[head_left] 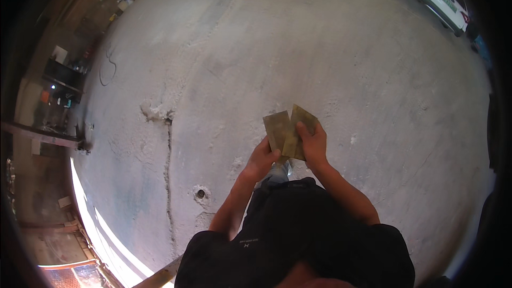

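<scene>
In front of my body, I hold two flat, rectangular plates over the concrete floor. My left hand (260, 161) is closed on the lower left edge of the brownish plate (276, 127), with the thumb on its face. The other plate, a yellowish-brown plate (293, 143), is gripped at its right side by my right hand (314, 145), thumb lying across its front. Its lower part overlaps the left plate, while the tops fan apart. My fingers behind both plates are hidden.
A long crack (169, 176) and a small round hole (200, 194) mark the concrete floor (229, 74) to the left. A thin loop of cable (108, 69) lies farther left, near a cluttered strip with a beam (42, 134). A white car (440, 0) stands at the far right.
</scene>
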Available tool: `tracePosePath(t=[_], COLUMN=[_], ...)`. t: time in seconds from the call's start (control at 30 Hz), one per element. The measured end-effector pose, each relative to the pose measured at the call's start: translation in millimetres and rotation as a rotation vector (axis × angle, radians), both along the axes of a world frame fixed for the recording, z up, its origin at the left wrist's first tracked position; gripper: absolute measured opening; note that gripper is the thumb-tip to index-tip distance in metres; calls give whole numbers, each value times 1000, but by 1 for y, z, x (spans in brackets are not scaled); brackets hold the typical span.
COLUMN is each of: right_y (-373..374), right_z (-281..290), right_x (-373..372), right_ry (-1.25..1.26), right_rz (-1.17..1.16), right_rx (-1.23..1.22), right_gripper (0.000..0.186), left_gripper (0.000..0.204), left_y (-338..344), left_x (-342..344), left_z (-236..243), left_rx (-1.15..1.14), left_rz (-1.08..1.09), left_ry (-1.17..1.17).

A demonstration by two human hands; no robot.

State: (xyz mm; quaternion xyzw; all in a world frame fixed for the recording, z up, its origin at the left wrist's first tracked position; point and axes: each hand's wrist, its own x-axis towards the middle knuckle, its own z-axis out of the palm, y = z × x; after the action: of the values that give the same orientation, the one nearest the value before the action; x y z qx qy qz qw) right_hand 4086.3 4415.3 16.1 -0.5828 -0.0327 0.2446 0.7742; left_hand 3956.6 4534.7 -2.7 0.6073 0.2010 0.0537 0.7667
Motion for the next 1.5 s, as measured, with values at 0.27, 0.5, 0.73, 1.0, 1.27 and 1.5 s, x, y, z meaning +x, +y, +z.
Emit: tracePosePath(t=[0.27,0.5,0.73,1.0,1.27,1.5], right_y=[104,181,274,356,389,445], right_z=[23,27,-21,-23,-19,-42], right_x=[140,228,356,547,640,771], right_ry=[-219,-1434,-1423,-1318,-1674,-1543], right_rz=[42,334,348,231,300,165], right_rx=[-130,-317,-441,-447,-338,-538], right_gripper=[27,39,42,44,45,48], left_gripper=[53,49,43,64,94,98], left_y=[114,204,283,365,412,489], left_x=[128,209,323,472,638,785], left_z=[-4,-19,-11,11,4,-25], left_rx=[-353,-176,-1,111,818,979], left_rz=[-91,-124,-1,172,265,116], left_ry=[-48,40,198,295,316,243])
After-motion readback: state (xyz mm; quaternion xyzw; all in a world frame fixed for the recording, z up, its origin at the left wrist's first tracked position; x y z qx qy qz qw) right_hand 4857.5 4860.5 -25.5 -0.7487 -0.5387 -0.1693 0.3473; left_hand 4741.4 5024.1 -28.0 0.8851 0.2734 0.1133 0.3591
